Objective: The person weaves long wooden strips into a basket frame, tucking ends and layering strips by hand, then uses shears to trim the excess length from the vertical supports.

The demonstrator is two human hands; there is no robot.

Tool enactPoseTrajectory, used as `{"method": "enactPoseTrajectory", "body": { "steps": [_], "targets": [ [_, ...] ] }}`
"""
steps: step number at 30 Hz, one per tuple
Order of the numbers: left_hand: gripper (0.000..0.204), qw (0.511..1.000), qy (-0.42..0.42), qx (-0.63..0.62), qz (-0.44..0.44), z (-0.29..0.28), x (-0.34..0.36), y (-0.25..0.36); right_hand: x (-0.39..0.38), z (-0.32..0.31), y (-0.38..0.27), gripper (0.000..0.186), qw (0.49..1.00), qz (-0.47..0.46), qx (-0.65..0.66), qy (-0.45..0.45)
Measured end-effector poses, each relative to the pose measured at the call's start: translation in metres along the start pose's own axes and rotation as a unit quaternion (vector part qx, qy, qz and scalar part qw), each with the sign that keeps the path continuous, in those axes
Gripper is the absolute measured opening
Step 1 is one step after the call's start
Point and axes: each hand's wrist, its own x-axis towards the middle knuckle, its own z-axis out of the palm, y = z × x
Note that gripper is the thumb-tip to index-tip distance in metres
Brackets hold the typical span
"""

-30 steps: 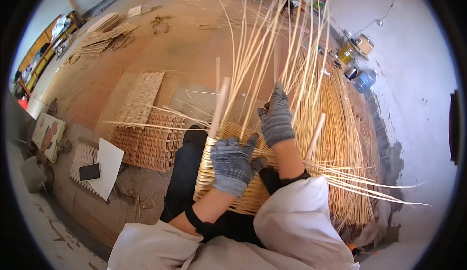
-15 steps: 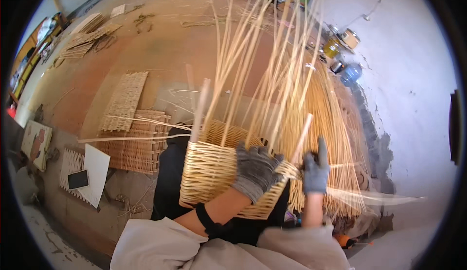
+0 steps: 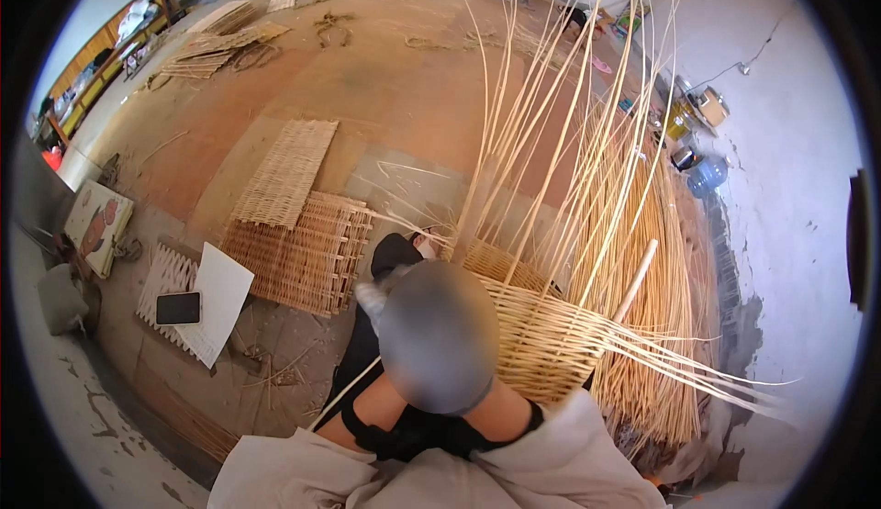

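A partly woven pale wicker basket (image 3: pixel 541 335) sits across my lap, with long loose canes (image 3: pixel 541 151) rising from it and others sticking out rightward. My left hand (image 3: pixel 385 312) and my right hand (image 3: pixel 450 353), both in grey gloves, are together at the basket's left side. A large blur covers most of both hands, so their fingers and whatever they hold are hidden. A single pale cane (image 3: pixel 344 388) runs down to the lower left from beside them.
Flat woven panels (image 3: pixel 284 169) lie on the floor (image 3: pixel 229 105) ahead-left. A phone (image 3: pixel 178 307) rests on white board at left. A thick bundle of canes (image 3: pixel 656 279) lies beside the right wall, near a blue water jug (image 3: pixel 707 176).
My right hand has moved left from the basket's right side to join my left hand, which also shifted left, at the left side. The basket appears farther right in the view.
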Motion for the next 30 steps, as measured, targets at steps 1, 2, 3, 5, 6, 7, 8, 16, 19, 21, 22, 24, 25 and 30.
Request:
{"method": "enactPoseTrajectory", "body": {
  "steps": [1, 2, 3, 5, 6, 7, 8, 16, 19, 21, 22, 24, 25, 30],
  "targets": [
    [0.033, 0.999, 0.0, 0.021, 0.026, -0.002, 0.001, 0.0, -0.028, 0.025, 0.005, 0.032, 0.971, 0.229, 0.066, -0.016],
    [0.032, 0.997, 0.001, 0.048, 0.057, 0.001, 0.001, 0.001, -0.044, 0.037, 0.011, 0.034, 0.887, 0.444, 0.122, -0.028],
    [0.032, 0.991, 0.011, 0.102, 0.089, -0.014, 0.001, -0.001, -0.023, 0.001, 0.022, 0.038, 0.847, 0.216, 0.461, 0.154],
    [0.032, 0.983, 0.014, 0.135, 0.121, -0.011, 0.009, 0.013, -0.035, -0.027, 0.078, 0.037, 0.689, 0.309, 0.62, 0.212],
    [0.033, 0.968, -0.018, 0.205, 0.141, -0.008, 0.012, 0.019, -0.029, -0.04, 0.099, 0.032, 0.717, 0.411, 0.544, 0.147],
    [0.034, 0.948, -0.059, 0.269, 0.16, -0.002, 0.012, 0.023, -0.015, -0.042, 0.111, 0.033, 0.886, 0.323, 0.316, 0.103],
    [0.04, 0.949, -0.053, 0.274, 0.147, 0.006, 0.013, 0.024, 0.004, -0.041, 0.123, 0.036, 0.976, 0.204, 0.059, 0.05],
    [0.029, 0.984, -0.048, 0.128, 0.116, -0.01, 0.004, 0.018, -0.08, -0.045, 0.071, 0.047, 0.752, 0.375, 0.503, 0.202],
    [0.069, 0.978, -0.019, -0.146, -0.148, -0.023, 0.013, 0.009, -0.155, -0.084, 0.076, 0.029, 0.785, 0.406, 0.253, 0.393],
    [0.086, 0.955, -0.171, -0.175, -0.167, -0.023, 0.029, -0.004, -0.175, -0.102, 0.071, 0.021, 0.773, 0.445, 0.179, 0.414],
    [0.086, 0.961, -0.166, -0.163, -0.148, -0.021, 0.031, -0.008, -0.178, -0.105, 0.069, 0.019, 0.799, 0.429, 0.203, 0.37],
    [0.086, 0.979, -0.129, -0.115, -0.112, -0.019, 0.029, -0.01, -0.184, -0.102, 0.068, 0.018, 0.819, 0.412, 0.226, 0.33],
    [0.086, 0.987, -0.098, -0.081, -0.097, -0.019, 0.023, -0.009, -0.187, -0.089, 0.067, 0.017, 0.806, 0.424, 0.267, 0.316],
    [0.056, 0.972, 0.166, -0.107, -0.124, -0.015, -0.011, 0.068, -0.191, -0.042, 0.052, 0.012, 0.595, 0.514, 0.486, 0.382]
  ]
}}
